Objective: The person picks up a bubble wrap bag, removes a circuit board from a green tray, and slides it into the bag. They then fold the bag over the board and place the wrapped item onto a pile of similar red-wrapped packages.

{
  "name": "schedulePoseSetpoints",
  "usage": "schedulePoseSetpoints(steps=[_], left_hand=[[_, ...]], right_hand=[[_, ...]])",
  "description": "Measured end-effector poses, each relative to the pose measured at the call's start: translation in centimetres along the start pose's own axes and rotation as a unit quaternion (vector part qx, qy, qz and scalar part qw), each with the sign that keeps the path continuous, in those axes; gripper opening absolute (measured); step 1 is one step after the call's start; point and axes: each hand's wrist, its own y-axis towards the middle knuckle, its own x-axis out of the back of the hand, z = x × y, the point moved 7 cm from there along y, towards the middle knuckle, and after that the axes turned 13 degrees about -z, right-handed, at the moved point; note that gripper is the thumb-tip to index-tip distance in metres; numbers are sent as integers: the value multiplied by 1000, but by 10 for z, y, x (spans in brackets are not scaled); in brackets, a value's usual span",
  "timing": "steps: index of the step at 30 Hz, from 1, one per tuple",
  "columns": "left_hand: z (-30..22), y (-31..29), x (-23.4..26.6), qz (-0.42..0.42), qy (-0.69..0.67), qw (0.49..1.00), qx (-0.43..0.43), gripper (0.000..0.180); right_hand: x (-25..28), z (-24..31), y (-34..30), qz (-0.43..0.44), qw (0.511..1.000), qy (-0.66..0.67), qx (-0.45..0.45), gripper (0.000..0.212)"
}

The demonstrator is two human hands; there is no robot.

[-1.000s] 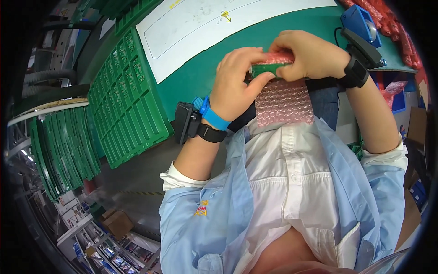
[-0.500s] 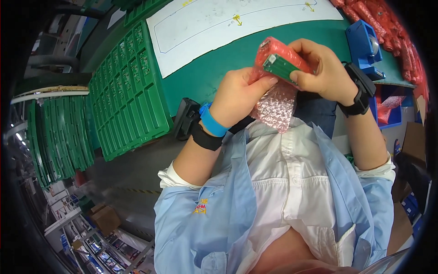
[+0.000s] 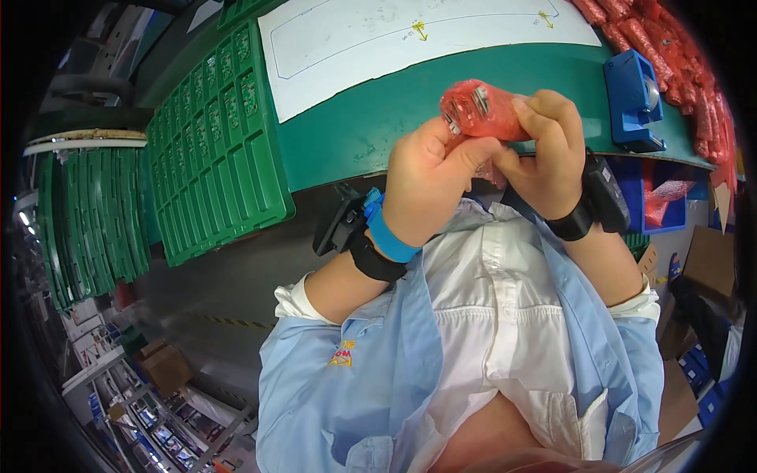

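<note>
Both of my hands hold a small item rolled in pink-red bubble wrap (image 3: pixel 478 109) above the near edge of the green work table (image 3: pixel 378 126). My left hand (image 3: pixel 430 177) grips its lower left end, thumb up against the wrap. On the right end, my right hand (image 3: pixel 544 154) has its fingers curled over the top. A bit of metal or circuit board shows at the roll's open left end. Each wrist wears a black band; the left one also has a blue strap.
A green compartment tray (image 3: pixel 213 142) lies on the table's left, with more green trays (image 3: pixel 87 213) stacked beyond it. A white sheet (image 3: pixel 410 39) covers the table's middle. A blue tape dispenser (image 3: pixel 635 98) stands at right, beside several red wrapped packs (image 3: pixel 678 55).
The green board that showed between my hands is now rolled inside the pink wrap. The loose hanging part of the wrap has been taken up, and the bundle sits higher and more to the right.
</note>
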Motion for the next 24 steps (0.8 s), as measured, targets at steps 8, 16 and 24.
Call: schedulePoseSetpoints(steps=[8, 16, 24], left_hand=[[6, 12, -5, -26, 7, 1000, -8, 25], [-5, 25, 12, -13, 272, 935, -226, 26], [-16, 16, 0, 39, 299, 914, -273, 26]], right_hand=[[3, 5, -19, -73, 997, -2, 40, 51], [5, -14, -6, -5, 982, 125, -143, 45], [-13, -39, -11, 319, 787, 318, -421, 47]])
